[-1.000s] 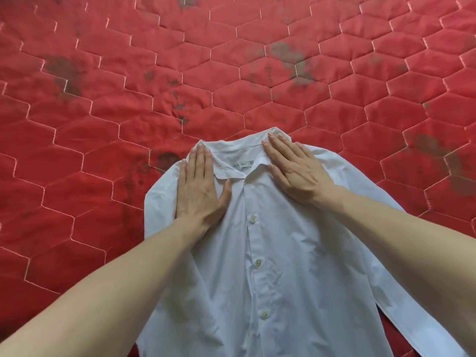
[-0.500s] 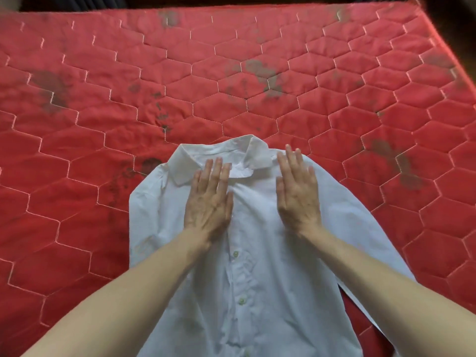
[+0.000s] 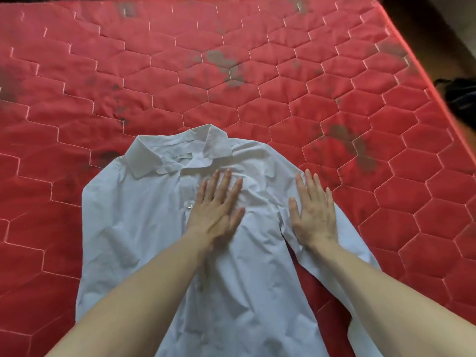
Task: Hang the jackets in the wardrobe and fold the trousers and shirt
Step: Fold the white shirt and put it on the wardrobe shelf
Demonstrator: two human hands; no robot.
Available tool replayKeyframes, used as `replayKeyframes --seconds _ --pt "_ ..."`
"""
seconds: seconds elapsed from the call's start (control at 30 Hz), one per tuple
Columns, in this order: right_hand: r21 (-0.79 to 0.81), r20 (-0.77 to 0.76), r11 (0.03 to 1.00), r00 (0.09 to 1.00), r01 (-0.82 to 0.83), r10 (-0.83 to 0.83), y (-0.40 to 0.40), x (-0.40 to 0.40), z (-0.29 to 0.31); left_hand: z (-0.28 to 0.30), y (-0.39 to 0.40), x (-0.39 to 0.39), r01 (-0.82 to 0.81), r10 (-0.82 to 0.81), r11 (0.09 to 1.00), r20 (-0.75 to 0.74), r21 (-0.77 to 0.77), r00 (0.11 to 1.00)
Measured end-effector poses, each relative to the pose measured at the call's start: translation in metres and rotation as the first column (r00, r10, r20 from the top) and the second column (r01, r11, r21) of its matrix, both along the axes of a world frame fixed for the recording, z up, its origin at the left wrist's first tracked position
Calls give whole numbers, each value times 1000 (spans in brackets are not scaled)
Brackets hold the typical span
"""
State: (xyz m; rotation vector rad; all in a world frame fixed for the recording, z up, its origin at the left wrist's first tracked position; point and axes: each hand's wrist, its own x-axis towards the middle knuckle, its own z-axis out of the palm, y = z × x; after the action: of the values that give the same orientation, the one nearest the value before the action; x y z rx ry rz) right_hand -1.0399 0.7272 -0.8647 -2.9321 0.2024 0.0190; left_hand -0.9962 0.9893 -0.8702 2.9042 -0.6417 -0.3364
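Both hands flat, fingers straight: left hand (image 3: 216, 206) on shirt (image 3: 144, 228) chest at frame centre, right hand (image 3: 313, 211) on sleeve. Pressing out wrinkles against red mattress (image 3: 257, 86) before folding, probably.

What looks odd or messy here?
The red mattress has dark blotchy stains, for example one beyond the collar. The white shirt is creased between the left hand and right hand, both flat on it.

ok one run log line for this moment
stage: smoothing | item: white button-up cotton shirt on red quilted mattress | left hand: flat | right hand: flat
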Motion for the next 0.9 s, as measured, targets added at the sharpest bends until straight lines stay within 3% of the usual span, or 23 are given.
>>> replayKeyframes --seconds 0.27,0.37,0.5,0.63,0.7,0.77,0.83,0.9 --pt "3 -13 980 980 -198 198 -17 24 0 6 -5 -1 36 -42 997 77 69 996" --pt "19 -43 942 941 -334 334 -30 38 -2 11 -9 -7 13 -33 985 115 175 993" --pt "-9 -66 922 920 -388 386 -91 63 4 14 -15 -10 -2 -37 970 158 244 987" --pt "61 -153 864 850 -500 504 -122 78 17 15 -15 -8 -17 -10 965 98 262 995" --pt "179 -77 911 918 -372 390 -125 59 20 23 -23 -11 -48 44 965 22 258 999" --pt "209 41 970 992 -124 118 -132 27 25 32 -36 -10 -101 109 969 -22 227 994" --pt "200 58 974 992 101 -115 -139 -2 31 41 -56 -8 -158 161 969 2 190 987" --pt "253 -3 949 981 189 -194 -145 -19 34 46 -81 -5 -231 227 967 48 108 973"
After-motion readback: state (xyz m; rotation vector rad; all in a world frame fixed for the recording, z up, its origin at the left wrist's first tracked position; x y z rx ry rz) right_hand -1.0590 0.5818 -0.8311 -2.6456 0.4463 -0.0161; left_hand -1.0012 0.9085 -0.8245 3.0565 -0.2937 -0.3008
